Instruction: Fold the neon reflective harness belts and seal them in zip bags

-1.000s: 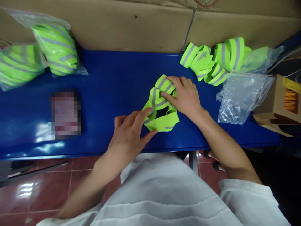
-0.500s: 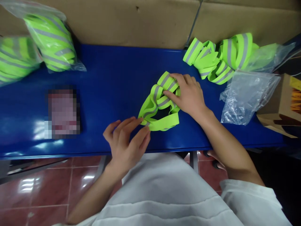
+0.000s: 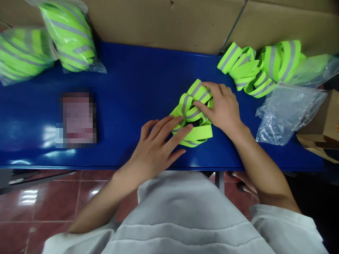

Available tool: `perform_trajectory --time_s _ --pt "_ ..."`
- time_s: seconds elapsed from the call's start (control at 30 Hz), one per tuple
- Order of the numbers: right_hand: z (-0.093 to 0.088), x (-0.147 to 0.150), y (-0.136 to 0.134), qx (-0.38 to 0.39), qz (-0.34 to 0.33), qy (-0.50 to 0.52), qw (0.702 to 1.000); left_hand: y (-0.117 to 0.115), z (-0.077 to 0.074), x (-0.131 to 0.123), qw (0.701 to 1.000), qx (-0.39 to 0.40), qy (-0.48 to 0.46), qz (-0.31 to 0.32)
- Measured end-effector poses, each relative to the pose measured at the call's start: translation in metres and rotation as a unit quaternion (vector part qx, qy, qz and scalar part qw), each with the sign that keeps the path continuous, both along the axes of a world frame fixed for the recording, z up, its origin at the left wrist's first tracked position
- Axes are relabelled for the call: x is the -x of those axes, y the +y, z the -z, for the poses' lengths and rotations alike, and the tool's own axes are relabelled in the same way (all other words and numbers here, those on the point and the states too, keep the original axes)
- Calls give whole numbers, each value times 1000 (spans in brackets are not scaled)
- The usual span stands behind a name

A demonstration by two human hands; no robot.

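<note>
A neon-green band with a grey reflective stripe lies bunched in loops on the blue table. My right hand presses down on its far loops, fingers laid flat across the folds. My left hand rests at the band's near-left edge, fingers stretched out and spread over the fabric.
Two clear bags packed with green bands sit at the far left. A loose heap of bands and empty clear bags lie at the right, beside a brown cardboard box. A blurred card lies left. Cardboard lines the back.
My left hand went from pinching the band's near corner to lying flat with fingers spread over it. The right hand stayed pressed on the loops. The view shifted slightly.
</note>
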State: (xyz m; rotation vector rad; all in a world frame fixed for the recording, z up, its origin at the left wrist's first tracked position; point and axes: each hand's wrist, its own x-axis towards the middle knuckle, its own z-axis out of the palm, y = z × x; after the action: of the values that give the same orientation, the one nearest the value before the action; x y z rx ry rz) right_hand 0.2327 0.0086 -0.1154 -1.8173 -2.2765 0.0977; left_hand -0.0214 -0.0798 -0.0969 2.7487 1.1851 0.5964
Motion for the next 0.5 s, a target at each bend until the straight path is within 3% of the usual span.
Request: perform_trajectory --time_s 0.07,0.13,0.37,0.43,0.5 --pt "-1 0 0 4 2 -1 1000 10 -1 3 999 26 45 13" --pt "-1 0 1 9 1 2 1000 16 1 7 999 32 32 -2" --pt "-6 2 2 39 11 -29 999 11 14 16 971 106 -168 -132" --pt "-5 2 2 38 10 -34 999 8 17 15 969 85 -178 -152" --pt "-4 2 3 32 9 -32 999 2 19 13 980 59 -130 -139"
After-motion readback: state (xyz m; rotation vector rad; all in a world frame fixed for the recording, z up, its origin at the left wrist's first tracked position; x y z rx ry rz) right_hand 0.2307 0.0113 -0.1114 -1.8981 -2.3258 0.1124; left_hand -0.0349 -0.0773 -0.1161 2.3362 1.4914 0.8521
